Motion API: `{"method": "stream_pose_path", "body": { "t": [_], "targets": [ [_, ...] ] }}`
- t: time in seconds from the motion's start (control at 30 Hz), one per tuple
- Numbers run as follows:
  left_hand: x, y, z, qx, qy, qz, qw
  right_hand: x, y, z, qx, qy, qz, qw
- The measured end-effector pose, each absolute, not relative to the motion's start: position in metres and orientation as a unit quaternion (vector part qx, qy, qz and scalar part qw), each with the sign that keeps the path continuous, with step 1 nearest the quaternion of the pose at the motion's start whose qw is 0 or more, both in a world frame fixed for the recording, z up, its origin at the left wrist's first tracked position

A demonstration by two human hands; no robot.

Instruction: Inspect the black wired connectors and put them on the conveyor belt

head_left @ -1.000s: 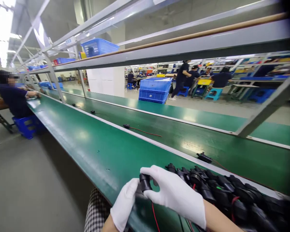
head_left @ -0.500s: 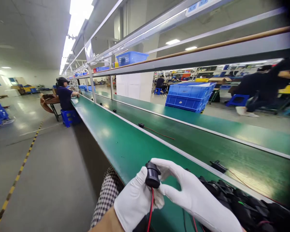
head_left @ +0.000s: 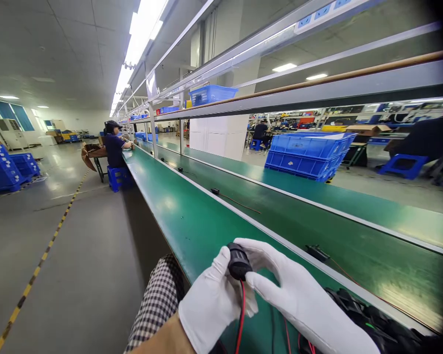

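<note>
1. Black part (head_left: 239, 263), above the green bench (head_left: 199, 221): we see left hand (head_left: 208, 302) and right hand (head_left: 299, 290) both gripping it.
2. This piece looks unfinished; whether the dark pile (head_left: 372, 317) nearby is done, we cannot tell.

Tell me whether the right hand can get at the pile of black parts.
Probably yes: the pile of black parts lies beside the right hand, with nothing visible between. That hand holds a black cylinder together with the left hand, though, and would likely have to let go first.
</note>
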State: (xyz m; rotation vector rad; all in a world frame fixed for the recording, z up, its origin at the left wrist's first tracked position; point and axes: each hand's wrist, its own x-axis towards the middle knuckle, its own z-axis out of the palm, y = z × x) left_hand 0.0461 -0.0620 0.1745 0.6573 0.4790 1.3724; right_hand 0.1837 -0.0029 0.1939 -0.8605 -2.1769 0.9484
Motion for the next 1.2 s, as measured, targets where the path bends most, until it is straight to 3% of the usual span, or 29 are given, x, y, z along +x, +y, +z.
{"method": "stream_pose_path", "body": {
  "t": [0.2,0.47,0.77,0.83,1.0,1.1,1.2],
  "targets": [
    [0.022,-0.061,0.167,0.475,0.303,0.6,0.568,0.187,0.006,0.177,-0.223,-0.889,0.209,0.341],
    [-0.005,-0.039,0.138,0.606,0.417,0.571,0.364,0.186,0.011,0.164,-0.253,-0.894,0.163,0.333],
    [-0.012,-0.029,0.135,0.666,0.42,0.545,0.288,0.161,0.013,0.154,-0.251,-0.888,0.096,0.373],
    [-0.01,-0.027,0.128,0.672,0.438,0.547,0.237,0.159,0.018,0.151,-0.28,-0.874,0.14,0.372],
    [0.001,-0.025,0.111,0.644,0.507,0.57,0.047,0.156,0.038,0.142,-0.372,-0.728,0.432,0.38],
    [0.0,-0.025,0.118,0.625,0.543,0.55,0.112,0.151,0.043,0.145,-0.379,-0.664,0.518,0.384],
    [-0.006,-0.024,0.131,0.571,0.513,0.541,0.345,0.148,0.039,0.153,-0.344,-0.657,0.572,0.351]
  ]
}}
